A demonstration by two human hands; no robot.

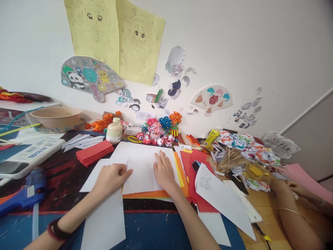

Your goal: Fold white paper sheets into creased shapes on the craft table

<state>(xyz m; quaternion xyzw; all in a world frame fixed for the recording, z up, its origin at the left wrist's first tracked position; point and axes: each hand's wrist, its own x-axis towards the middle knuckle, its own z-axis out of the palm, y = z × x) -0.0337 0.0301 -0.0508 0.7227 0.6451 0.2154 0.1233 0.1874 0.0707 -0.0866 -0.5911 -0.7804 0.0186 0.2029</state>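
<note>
A white sheet of paper (142, 175) lies on a stack of coloured sheets (166, 192) at the middle of the table. My right hand (164, 170) rests flat on its right part, fingers stretched out and holding nothing. At the sheet's left edge is my left hand (113, 177), its fingers curled and the thumb pointing right; what they hold, if anything, is hidden. Beneath my left hand and forearm lies another white paper strip (106, 222), reaching toward the front edge.
Red paper strips (95, 152) and a glue bottle (114, 131) stand behind my left hand. A blue glue gun (31, 191) lies far left. A printed sheet (221, 198) covers red paper on the right. Another person's arms (293, 208) are at far right.
</note>
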